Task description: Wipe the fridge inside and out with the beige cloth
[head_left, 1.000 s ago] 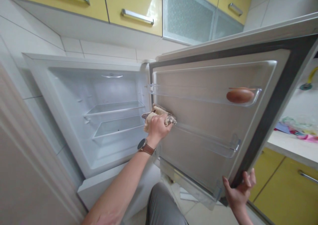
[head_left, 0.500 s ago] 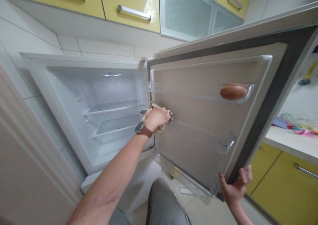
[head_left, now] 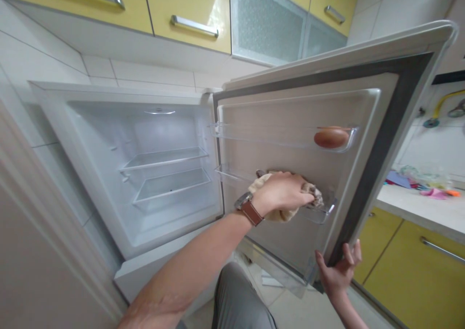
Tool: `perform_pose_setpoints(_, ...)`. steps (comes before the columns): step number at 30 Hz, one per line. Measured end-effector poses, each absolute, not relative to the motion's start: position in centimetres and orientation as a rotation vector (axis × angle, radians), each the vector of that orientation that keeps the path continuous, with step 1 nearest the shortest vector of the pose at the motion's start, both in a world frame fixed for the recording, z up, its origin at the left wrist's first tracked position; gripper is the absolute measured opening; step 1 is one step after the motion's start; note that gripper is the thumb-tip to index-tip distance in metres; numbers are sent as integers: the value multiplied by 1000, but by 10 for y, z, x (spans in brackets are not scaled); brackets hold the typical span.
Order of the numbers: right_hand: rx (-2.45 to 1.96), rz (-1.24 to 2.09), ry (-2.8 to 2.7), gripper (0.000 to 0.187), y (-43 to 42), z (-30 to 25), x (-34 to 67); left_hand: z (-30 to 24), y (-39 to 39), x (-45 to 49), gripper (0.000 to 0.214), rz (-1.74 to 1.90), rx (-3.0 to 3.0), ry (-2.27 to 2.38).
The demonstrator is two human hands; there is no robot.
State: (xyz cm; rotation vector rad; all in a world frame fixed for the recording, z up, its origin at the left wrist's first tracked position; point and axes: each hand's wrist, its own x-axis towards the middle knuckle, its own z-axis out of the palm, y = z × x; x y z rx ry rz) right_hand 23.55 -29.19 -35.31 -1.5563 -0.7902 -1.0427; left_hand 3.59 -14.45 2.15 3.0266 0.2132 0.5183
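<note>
My left hand (head_left: 281, 193), with a brown-strapped watch on the wrist, is closed on a beige patterned cloth (head_left: 286, 212) and presses it onto the right part of the middle shelf of the open fridge door (head_left: 290, 106). My right hand (head_left: 336, 273) grips the lower outer edge of that door, fingers curled round it. A brown egg (head_left: 331, 137) lies in the door's upper clear shelf, near its right end. The fridge interior (head_left: 145, 140) is white and lit, with two clear shelves.
Yellow wall cabinets (head_left: 189, 9) with metal handles hang above the fridge. At the right a white counter (head_left: 417, 203) carries colourful items, over yellow lower cabinets (head_left: 417, 275). My grey trouser leg (head_left: 240, 305) shows at the bottom.
My left hand has slid the cloth rightward along the middle door shelf, from its left end near the hinge to its right part. My right hand stays on the door edge.
</note>
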Motion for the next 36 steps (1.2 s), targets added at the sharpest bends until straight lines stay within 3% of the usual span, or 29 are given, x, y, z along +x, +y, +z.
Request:
perform_pose_setpoints(3,-1542,-1056,-797,92,-292,-352,237,20,-152,40,34,524,2996,87)
perform_pose_setpoints(8,-1516,-1090,-852,95,-293,-351,241,19,-136,35,35,504,2942,304)
perform_pose_setpoints(21,-1546,-1058,-826,91,-292,-353,241,3,-1,-7,34,687,2902,996)
perform_pose_setpoints(36,-1552,-1041,-799,92,-292,-355,236,4,-24,-3,33,774,2834,979)
